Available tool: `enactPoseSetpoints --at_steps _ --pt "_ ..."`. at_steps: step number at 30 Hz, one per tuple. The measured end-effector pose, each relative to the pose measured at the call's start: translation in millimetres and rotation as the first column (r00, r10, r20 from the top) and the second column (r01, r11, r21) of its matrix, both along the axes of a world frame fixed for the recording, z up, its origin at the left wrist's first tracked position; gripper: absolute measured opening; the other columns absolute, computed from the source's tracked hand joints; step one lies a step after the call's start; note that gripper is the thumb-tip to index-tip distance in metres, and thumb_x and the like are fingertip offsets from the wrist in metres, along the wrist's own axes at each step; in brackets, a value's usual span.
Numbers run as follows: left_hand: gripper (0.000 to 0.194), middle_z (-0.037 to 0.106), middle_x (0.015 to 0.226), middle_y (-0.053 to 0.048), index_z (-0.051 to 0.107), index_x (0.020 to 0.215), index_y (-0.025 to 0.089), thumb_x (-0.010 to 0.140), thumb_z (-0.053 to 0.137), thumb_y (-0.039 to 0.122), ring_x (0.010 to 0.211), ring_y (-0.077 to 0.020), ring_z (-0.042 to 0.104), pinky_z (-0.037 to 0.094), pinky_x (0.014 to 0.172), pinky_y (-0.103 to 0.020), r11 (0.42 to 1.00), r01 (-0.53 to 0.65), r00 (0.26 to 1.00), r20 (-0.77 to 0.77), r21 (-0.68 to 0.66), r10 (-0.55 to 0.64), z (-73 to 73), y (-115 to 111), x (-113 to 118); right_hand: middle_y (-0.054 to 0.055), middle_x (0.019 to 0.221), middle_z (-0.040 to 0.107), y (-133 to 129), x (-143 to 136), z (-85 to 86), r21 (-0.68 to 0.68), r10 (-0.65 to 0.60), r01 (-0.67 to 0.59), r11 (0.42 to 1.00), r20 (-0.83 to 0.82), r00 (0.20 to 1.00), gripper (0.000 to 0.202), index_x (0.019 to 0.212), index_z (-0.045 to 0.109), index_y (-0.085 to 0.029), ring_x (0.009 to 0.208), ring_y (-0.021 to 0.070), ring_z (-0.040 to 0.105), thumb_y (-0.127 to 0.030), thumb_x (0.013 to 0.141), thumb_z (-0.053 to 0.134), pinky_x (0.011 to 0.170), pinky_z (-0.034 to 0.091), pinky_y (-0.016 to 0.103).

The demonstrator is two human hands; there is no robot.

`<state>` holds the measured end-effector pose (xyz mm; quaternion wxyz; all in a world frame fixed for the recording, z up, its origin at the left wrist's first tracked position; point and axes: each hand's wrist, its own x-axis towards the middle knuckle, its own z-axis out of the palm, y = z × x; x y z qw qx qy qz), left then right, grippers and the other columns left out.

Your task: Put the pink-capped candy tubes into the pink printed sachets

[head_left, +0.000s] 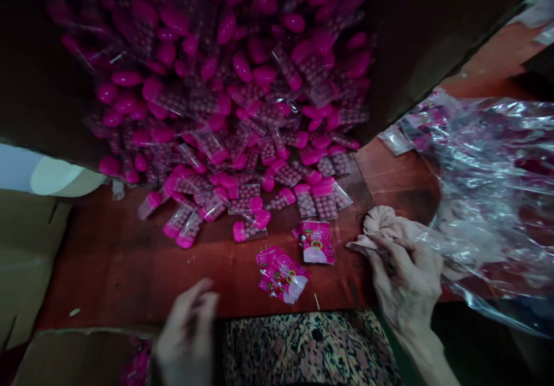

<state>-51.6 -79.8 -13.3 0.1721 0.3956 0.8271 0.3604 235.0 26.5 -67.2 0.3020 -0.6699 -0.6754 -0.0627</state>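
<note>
Our right hand (409, 282) pinches the cloth (385, 223) near the cards (318, 242); our left hand (185, 334) blurs, its grip unclear.

Counts: 2 hands, one left hand (188, 331), one right hand (407, 279). 1 cloth (385, 223), right. Pink printed cards: 2 groups, left group (283, 275) and right group (318, 240), more than one card in each. Pink-capped containers (223, 104): dozens, probably; far end too dark and overlapped for an exact number. 1 white rounded object (64, 178), far left.
</note>
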Motion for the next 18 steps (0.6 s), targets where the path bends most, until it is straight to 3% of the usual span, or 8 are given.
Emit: enactPoseSetpoints --at_steps 3,6,13,18 --pt "0.034 0.060 0.073 0.000 0.064 0.098 0.017 0.069 0.068 0.033 0.051 -0.0128 0.056 0.050 0.048 -0.025 0.974 0.225 0.967 0.128 -0.020 -0.221 -25.4 35.1 49.2 0.011 0.085 0.056 -2.1 -0.4 -1.1 0.014 -0.005 0.005 1.000 -0.023 1.000 0.031 0.096 0.068 -0.012 0.081 0.0240 0.048 -0.037 0.086 0.052 0.075 0.042 0.039" --pt "0.018 0.057 0.074 -0.001 0.063 0.092 0.017 0.075 0.062 0.023 0.058 -0.0137 0.056 0.050 0.058 -0.027 0.943 0.333 0.943 -0.005 -0.013 -0.333 -35.4 54.2 75.7 0.010 0.085 0.056 -4.0 0.0 -3.0 0.046 -0.019 0.020 0.999 -0.032 0.999 0.027 0.097 0.068 -0.014 0.081 0.0235 0.049 -0.035 0.085 0.055 0.076 0.041 0.039" --pt "0.017 0.059 0.080 -0.004 0.062 0.093 0.018 0.082 0.050 0.013 0.071 -0.0171 0.060 0.047 0.066 -0.028 0.846 0.528 0.842 -0.084 -0.080 -0.533 -23.6 83.1 65.6 0.010 0.084 0.056 -3.8 -1.8 -0.9 0.023 -0.039 0.040 0.999 -0.048 0.998 0.027 0.097 0.068 -0.015 0.081 0.0243 0.048 -0.035 0.086 0.054 0.075 0.040 0.038" --pt "0.022 0.063 0.089 -0.008 0.062 0.102 0.017 0.084 0.050 0.020 0.081 -0.0207 0.062 0.047 0.075 -0.033 0.805 0.585 0.803 -0.072 -0.099 -0.592 -21.7 92.6 58.8 0.010 0.084 0.056 -3.2 -1.8 0.0 0.010 -0.046 0.047 0.999 -0.059 0.997 0.028 0.095 0.069 -0.015 0.081 0.0244 0.047 -0.036 0.087 0.052 0.074 0.039 0.038"
